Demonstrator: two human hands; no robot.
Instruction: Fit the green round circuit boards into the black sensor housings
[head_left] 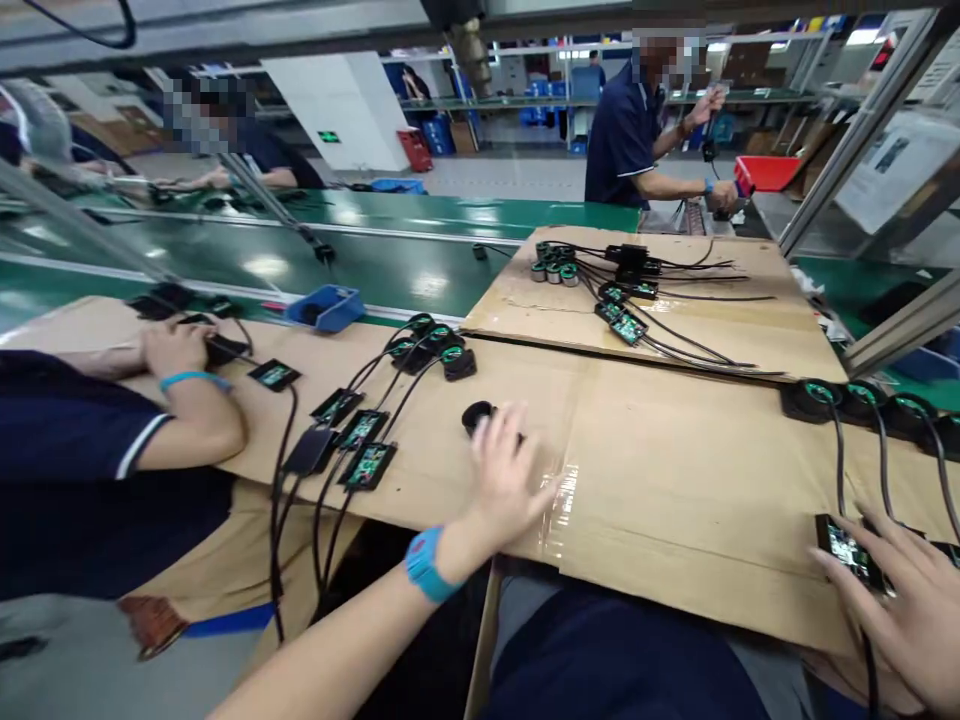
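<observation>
My left hand (506, 470), with a blue wristband (429, 565), is open over the cardboard-covered bench, fingers spread and blurred. Its fingertips are at a small round black part (477, 416), partly hidden behind them; contact cannot be made out. At the right edge my right hand (904, 590) is open, with fingers stretched over a black box with a circuit board (844, 545). A black cable (840, 460) links that box to a round black housing (816, 398) with a green ring. Similar wired housings (907, 410) stand in a row beside it.
Wired circuit boxes (367, 465) and round housings (431, 350) lie left of my hand. Beside them is a co-worker's hand (176, 345). A second cardboard sheet (525, 310) holds more cabled parts. Behind are a blue bin (326, 308), a green conveyor (405, 270) and another person (619, 130).
</observation>
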